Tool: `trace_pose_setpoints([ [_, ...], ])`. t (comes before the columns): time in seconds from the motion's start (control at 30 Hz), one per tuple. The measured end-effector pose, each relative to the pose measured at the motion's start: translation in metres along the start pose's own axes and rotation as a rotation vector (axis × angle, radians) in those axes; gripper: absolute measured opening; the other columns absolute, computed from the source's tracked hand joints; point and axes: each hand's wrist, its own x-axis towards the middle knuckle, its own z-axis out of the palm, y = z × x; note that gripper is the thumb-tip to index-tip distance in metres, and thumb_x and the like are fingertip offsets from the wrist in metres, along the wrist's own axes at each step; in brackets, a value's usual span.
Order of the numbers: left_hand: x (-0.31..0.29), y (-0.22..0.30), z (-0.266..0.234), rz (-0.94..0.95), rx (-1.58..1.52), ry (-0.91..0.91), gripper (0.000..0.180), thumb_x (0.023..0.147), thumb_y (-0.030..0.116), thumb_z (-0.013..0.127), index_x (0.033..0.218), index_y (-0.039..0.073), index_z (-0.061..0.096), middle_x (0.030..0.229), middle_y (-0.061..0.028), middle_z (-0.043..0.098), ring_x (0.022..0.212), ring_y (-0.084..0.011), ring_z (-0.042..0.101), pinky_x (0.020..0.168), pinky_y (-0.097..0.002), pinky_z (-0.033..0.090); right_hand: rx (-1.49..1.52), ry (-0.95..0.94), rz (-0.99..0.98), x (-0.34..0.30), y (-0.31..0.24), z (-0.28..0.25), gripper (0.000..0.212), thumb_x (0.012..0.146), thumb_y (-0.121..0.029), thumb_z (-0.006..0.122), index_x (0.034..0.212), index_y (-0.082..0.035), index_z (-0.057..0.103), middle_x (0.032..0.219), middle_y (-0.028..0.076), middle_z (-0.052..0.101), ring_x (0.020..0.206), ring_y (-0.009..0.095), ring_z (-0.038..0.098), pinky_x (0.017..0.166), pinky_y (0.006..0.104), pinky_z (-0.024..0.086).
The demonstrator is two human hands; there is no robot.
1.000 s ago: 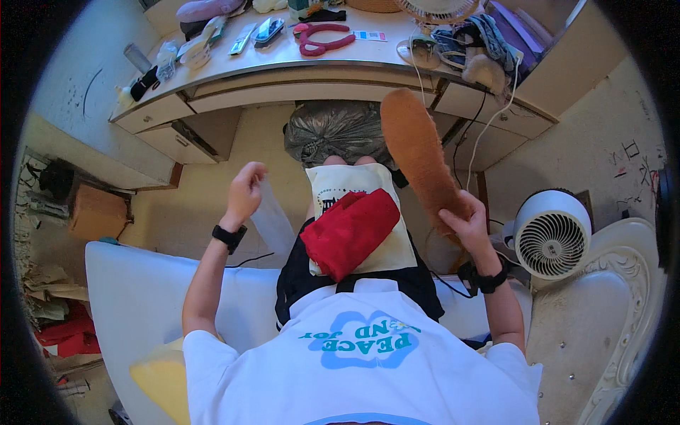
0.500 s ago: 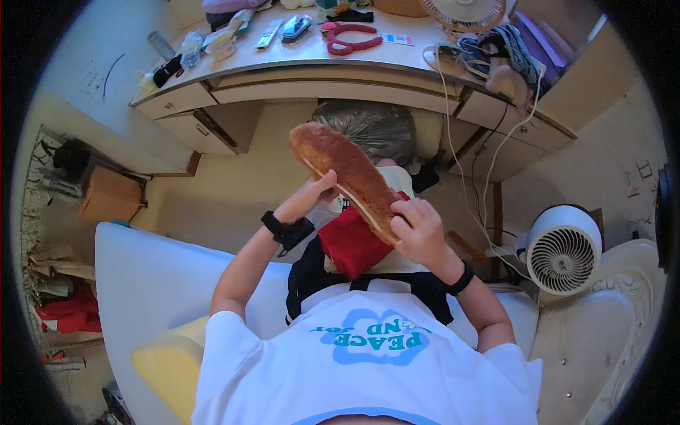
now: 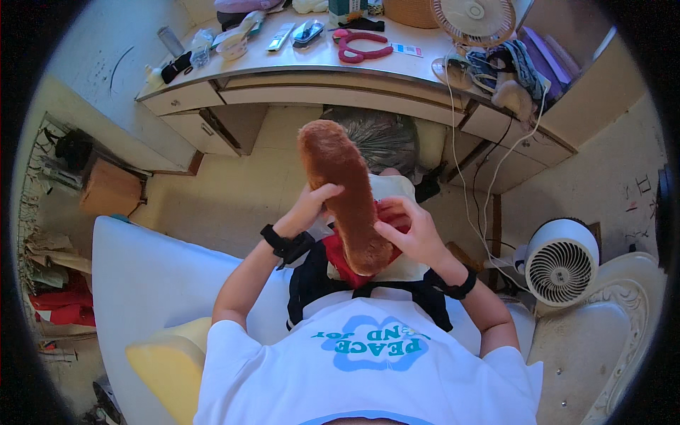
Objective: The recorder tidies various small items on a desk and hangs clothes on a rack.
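A long brown furry insole [image 3: 343, 188] stands nearly upright over my lap, its plush face toward me. My left hand [image 3: 312, 211] is closed on its left edge, the thumb across the plush and the other fingers mostly hidden behind. My right hand [image 3: 414, 230] is at the lower right edge, thumb tip touching the insole and index finger held apart from it. Behind and below the insole lies a red cloth-like item [image 3: 333, 258], partly covered, on a white piece [image 3: 393, 188] over my lap.
Ahead stands a white desk [image 3: 283, 71] with a pink headband [image 3: 365, 46], phone-like item [image 3: 308, 33] and small fan [image 3: 474, 18]. Beneath it sits a dark plastic bag [image 3: 382, 138]. A white round fan [image 3: 563, 262] is at right, with white cables [image 3: 460, 170] hanging nearby. A yellow cushion [image 3: 166, 361] lies left.
The insole has turned more upright, its lower end swinging left and its plush face toward me. My right hand has loosened from its lower end, fingers spreading.
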Motion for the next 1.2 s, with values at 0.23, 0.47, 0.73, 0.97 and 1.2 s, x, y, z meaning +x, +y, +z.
trace_pose_setpoints([
  [0.23, -0.009, 0.003, 0.015, -0.015, 0.192, -0.076, 0.052, 0.081, 0.020, 0.066, 0.124, 0.001, 0.044, 0.120, -0.0107, 0.053, 0.107, -0.0212, 0.052, 0.089, -0.0356, 0.045, 0.208, -0.319, 0.122, 0.008, 0.007, 0.007, 0.037, 0.086, -0.015, 0.061, 0.116, 0.003, 0.052, 0.105, 0.009, 0.061, 0.096, 0.015, 0.058, 0.086, 0.0293, 0.046],
  [0.47, -0.018, 0.005, 0.012, 0.161, 0.330, -0.238, 0.060, 0.077, 0.024, 0.073, 0.124, 0.000, 0.044, 0.116, -0.0087, 0.055, 0.106, -0.0177, 0.052, 0.092, -0.0319, 0.042, 0.306, -0.200, 0.069, 0.007, 0.019, 0.014, 0.033, 0.086, -0.009, 0.060, 0.115, 0.003, 0.052, 0.107, 0.010, 0.060, 0.099, 0.015, 0.056, 0.087, 0.0300, 0.045],
  [0.73, -0.030, 0.004, 0.025, -0.015, 0.325, -0.158, 0.045, 0.081, 0.021, 0.068, 0.118, 0.001, 0.052, 0.111, -0.0059, 0.058, 0.100, -0.0146, 0.055, 0.087, -0.0302, 0.045, 0.270, -0.151, 0.031, 0.007, 0.012, 0.024, 0.038, 0.083, -0.017, 0.065, 0.113, 0.004, 0.053, 0.105, 0.012, 0.061, 0.098, 0.016, 0.057, 0.085, 0.0300, 0.045],
  [0.97, -0.016, 0.038, 0.013, -0.064, 0.273, -0.126, 0.036, 0.085, 0.017, 0.063, 0.116, 0.001, 0.054, 0.104, -0.0042, 0.062, 0.093, -0.0122, 0.058, 0.081, -0.0266, 0.047, 0.186, -0.184, 0.228, 0.008, 0.018, -0.022, 0.013, 0.087, -0.012, 0.057, 0.096, -0.004, 0.060, 0.077, 0.003, 0.062, 0.062, 0.007, 0.055, 0.051, 0.0190, 0.044],
  [1.2, 0.025, 0.053, 0.036, -0.383, 0.753, -0.589, 0.048, 0.082, 0.038, 0.065, 0.106, -0.004, 0.060, 0.095, -0.0075, 0.064, 0.089, -0.0133, 0.057, 0.079, -0.0277, 0.045, 0.262, -0.079, 0.371, -0.016, 0.086, -0.064, 0.021, 0.084, 0.000, 0.044, 0.102, -0.001, 0.056, 0.089, 0.006, 0.060, 0.071, 0.010, 0.058, 0.061, 0.0240, 0.048],
])
